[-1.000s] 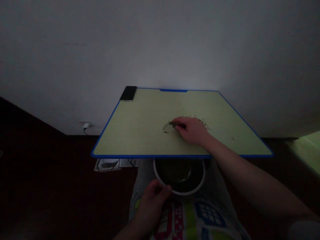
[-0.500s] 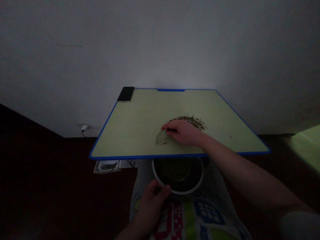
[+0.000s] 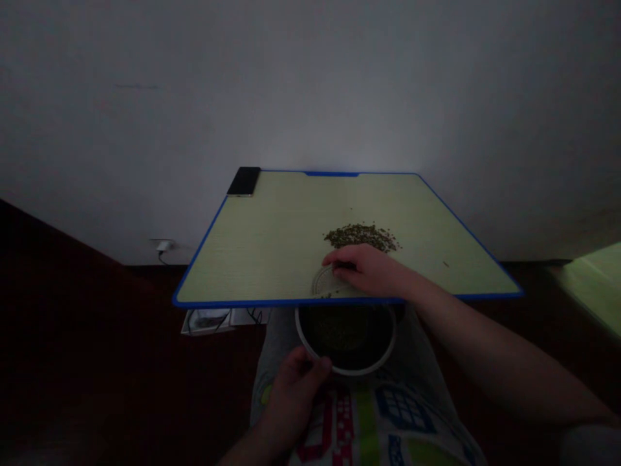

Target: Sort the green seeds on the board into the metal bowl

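Dim light hangs over everything here, with a grey wall (image 3: 339,90) rising behind a pale table (image 3: 266,252) edged in blue. Near the table's front edge I see a clear half-round plate (image 3: 321,279), like a protractor, with a few dark crumbs (image 3: 331,295) by its lower side. The right hand (image 3: 365,268) has it in a narrow pinch between thumb and fingers, which cover part of it; whether it lies flat or tilted I can't tell. Just beyond the knuckles spreads a loose heap of small brownish-green bits (image 3: 359,234), thinning out to the right. Below the table edge, a dark bowl with a light rim (image 3: 358,373) sits on the person's lap, its far side hidden by the tabletop, with something greenish inside. The left hand (image 3: 299,388) grips that rim, thumb on top. Farther off, a reddish sliver (image 3: 446,264) lies toward the right side, and a black phone (image 3: 244,181) rests on the far left corner. Low on the wall is a white plug (image 3: 165,246) with its cord.
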